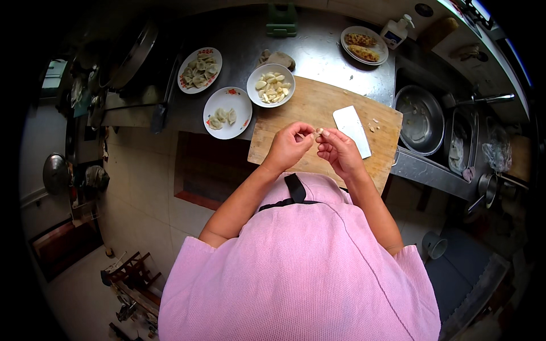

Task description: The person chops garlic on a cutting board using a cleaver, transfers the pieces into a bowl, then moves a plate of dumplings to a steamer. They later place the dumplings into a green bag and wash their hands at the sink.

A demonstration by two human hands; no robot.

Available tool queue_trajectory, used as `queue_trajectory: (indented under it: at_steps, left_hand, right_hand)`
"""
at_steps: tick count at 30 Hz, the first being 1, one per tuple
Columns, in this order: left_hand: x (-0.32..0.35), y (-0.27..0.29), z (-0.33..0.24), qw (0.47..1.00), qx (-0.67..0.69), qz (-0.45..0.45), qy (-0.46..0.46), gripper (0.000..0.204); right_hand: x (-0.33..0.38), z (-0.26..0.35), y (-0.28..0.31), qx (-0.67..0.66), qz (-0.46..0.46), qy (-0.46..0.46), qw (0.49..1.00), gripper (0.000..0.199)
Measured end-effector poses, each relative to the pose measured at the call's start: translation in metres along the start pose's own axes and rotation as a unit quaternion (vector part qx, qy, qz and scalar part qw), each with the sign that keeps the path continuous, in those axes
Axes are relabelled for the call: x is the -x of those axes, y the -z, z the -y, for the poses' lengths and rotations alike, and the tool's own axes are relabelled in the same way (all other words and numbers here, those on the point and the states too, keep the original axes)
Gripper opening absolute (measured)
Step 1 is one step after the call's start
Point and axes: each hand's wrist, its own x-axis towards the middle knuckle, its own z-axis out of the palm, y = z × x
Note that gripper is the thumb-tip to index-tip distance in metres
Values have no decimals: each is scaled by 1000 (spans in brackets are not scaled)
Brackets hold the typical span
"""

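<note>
Over the near part of a wooden cutting board (318, 94), my two hands meet at the fingertips. My right hand (341, 152) pinches a small pale garlic clove (320, 132) between thumb and forefinger. Close against it, my left hand (289, 146) is closed in a pinch; whatever lies between its fingertips is too small to make out. A white bowl (251, 91) of peeled garlic cloves (273, 88) stands at the board's far left corner. To the right of my hands a cleaver with a broad pale blade (351, 129) lies flat, with small garlic bits (372, 126) beside it.
Left of the board are two plates of dumplings, one fuller (199, 71) and one with a few (222, 116). At the back stand a plate of browned food (364, 46), a pump bottle (396, 31) and a green holder (282, 23). A sink with a metal basin (421, 119) is right.
</note>
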Motion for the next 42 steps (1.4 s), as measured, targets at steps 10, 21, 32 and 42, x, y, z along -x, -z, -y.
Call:
queue_trajectory:
  at_steps: [10, 21, 32, 42]
  left_hand:
    - [2, -2, -1, 999, 20, 22, 40, 14]
    - [3, 1, -1, 997, -68, 31, -32, 8]
    - [7, -3, -12, 998, 42, 44, 30, 10]
    - [6, -1, -8, 987, 123, 66, 85, 11]
  right_hand:
    - [-1, -7, 0, 47, -14, 48, 998, 13]
    - [1, -3, -3, 21, 23, -8, 999, 9]
    - [5, -2, -8, 49, -20, 16, 998, 15]
    - [0, 1, 11, -24, 36, -42, 998, 16]
